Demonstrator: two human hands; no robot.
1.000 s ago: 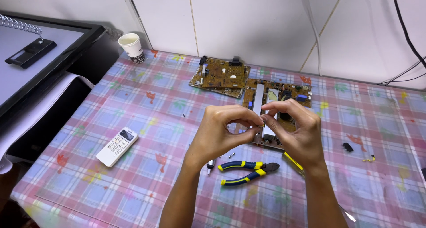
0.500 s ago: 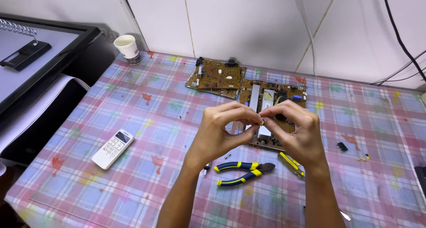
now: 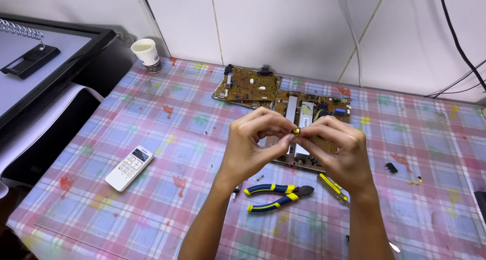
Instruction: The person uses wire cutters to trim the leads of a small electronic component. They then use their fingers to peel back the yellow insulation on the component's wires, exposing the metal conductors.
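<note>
My left hand [image 3: 253, 143] and my right hand [image 3: 336, 151] meet above the table, fingertips pinched together on a small yellow and black part [image 3: 296, 132]. Below and behind them lies a brown circuit board [image 3: 324, 111] with white and blue components, partly hidden by my hands. A second brown circuit board [image 3: 250, 85] lies behind it to the left. Blue and yellow pliers [image 3: 278, 195] rest on the cloth just below my hands, and a yellow screwdriver [image 3: 331, 185] lies beside them under my right wrist.
The table carries a pink and blue checked cloth [image 3: 167, 138]. A white remote control [image 3: 129, 167] lies at left. A paper cup [image 3: 147, 55] stands at the back left corner. A small black component [image 3: 391, 167] sits at right. Cables [image 3: 455, 42] hang down the tiled wall.
Both hands stay pinched together on the small part with only slight finger shifts. The view has tilted a little, so the table items sit lower in the picture.
</note>
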